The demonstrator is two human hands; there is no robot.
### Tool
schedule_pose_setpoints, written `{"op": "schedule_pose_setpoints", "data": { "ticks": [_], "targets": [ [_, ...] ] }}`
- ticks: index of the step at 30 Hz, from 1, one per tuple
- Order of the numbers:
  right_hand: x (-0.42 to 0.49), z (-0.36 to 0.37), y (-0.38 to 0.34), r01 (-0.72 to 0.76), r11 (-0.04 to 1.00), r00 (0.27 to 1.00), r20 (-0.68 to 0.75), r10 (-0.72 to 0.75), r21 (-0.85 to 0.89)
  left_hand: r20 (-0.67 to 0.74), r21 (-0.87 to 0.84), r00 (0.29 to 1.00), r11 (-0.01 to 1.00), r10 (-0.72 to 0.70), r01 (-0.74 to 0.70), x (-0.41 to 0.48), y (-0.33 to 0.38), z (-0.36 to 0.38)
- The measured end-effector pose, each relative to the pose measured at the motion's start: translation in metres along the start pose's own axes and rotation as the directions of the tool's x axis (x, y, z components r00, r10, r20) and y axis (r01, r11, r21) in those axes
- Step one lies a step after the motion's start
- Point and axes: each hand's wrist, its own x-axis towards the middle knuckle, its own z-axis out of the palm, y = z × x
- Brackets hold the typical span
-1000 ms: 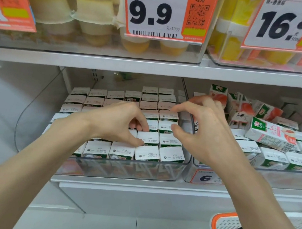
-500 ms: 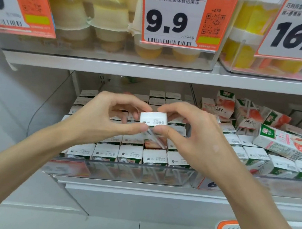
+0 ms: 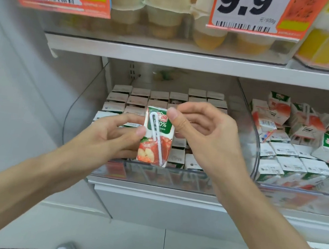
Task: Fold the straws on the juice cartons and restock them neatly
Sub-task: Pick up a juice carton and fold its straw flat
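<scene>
Both hands clamp one carton point(image 3: 147, 150), held upright above the near edge of the left bin point(image 3: 152, 175). The left hand point(image 3: 107, 135) pinches its left edge, thumb in front and fingers behind. The right hand point(image 3: 205, 138) pinches the top right corner under its thumb. A white straw point(image 3: 160, 144) lies slantwise on the carton's front, bent over at the top. Further cartons stand in tidy rows point(image 3: 137, 100) in the left bin. In the right bin point(image 3: 296, 194) some cartons point(image 3: 275, 116) lie jumbled at the far side.
</scene>
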Motion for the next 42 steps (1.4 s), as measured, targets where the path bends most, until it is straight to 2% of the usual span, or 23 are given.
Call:
{"op": "schedule_pose_setpoints", "data": {
  "ticks": [5, 12, 15, 25, 32, 35, 39, 42],
  "targets": [
    [-0.009, 0.001, 0.004, -0.048, 0.998, 0.996, 0.072, 0.044, 0.046, -0.091, -0.093, 0.996, 0.995, 0.017, -0.026, -0.008, 0.004, 0.003],
    [-0.019, 0.001, 0.010, -0.075, 0.996, 0.997, 0.026, 0.073, 0.057, -0.038, -0.192, 0.999, 0.981, -0.023, 0.015, -0.013, 0.005, 0.012],
    [-0.022, 0.001, 0.010, -0.065, 0.991, 0.998, 0.013, 0.064, 0.114, -0.034, -0.198, 0.999, 0.980, -0.025, 0.018, -0.014, 0.006, 0.012],
    [-0.027, 0.002, 0.012, -0.062, 0.995, 0.994, 0.091, 0.055, 0.081, -0.079, -0.192, 0.996, 0.981, -0.036, 0.021, -0.016, 0.005, 0.008],
    [-0.030, 0.005, 0.015, -0.103, 0.986, 0.994, 0.061, 0.095, 0.130, -0.003, -0.245, 1.000, 0.970, 0.012, -0.013, -0.016, 0.001, 0.007],
    [-0.032, 0.009, 0.012, -0.114, 0.982, 0.990, 0.095, 0.100, 0.152, 0.035, -0.253, 0.999, 0.967, 0.022, -0.012, -0.014, 0.001, 0.005],
    [-0.035, 0.010, 0.008, -0.073, 0.997, 0.983, 0.172, 0.069, 0.019, 0.061, -0.255, 0.998, 0.967, 0.004, 0.012, -0.012, 0.001, 0.003],
    [-0.036, 0.011, 0.007, -0.042, 0.999, 0.981, 0.189, 0.043, -0.008, 0.056, -0.254, 0.998, 0.967, -0.008, 0.022, -0.013, 0.003, 0.002]
  ]
}}
